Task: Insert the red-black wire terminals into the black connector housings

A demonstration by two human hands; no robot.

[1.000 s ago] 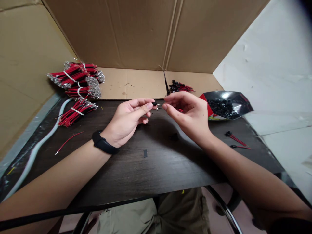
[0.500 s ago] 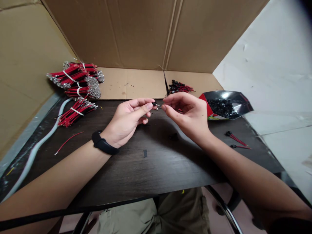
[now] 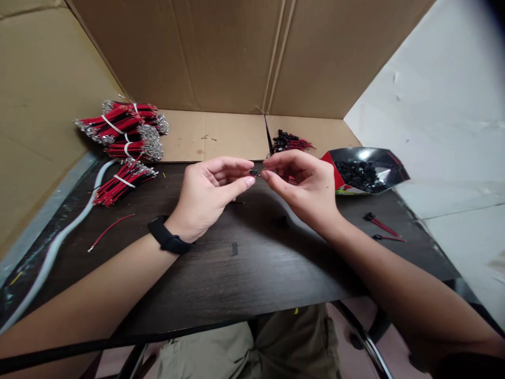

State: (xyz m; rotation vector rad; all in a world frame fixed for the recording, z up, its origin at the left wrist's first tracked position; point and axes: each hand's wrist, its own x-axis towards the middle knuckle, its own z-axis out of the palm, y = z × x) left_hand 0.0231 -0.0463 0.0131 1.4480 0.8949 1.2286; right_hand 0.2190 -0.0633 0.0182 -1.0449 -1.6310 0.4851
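Note:
My left hand pinches a small black plastic connector housing between thumb and fingertips. Opposite it, my right hand has its thumb and forefinger closed on the end of a wire at the connector's right side; the fingers hide most of it. A bit of red wire shows beneath the right hand. Both hands hover over the dark tabletop, their fingertips almost meeting. A black band circles my left wrist.
Tied bundles of red and black wires lie at the left, near a single red wire. Wired connectors are piled at the back. A box of black housings stands right, with loose wired connectors nearby. Cardboard walls the back.
My left fingers have shifted their grip, the thumb moving right along the connector. The connector now sits closer to my right fingertips, and the metal ends seen between the hands are mostly hidden.

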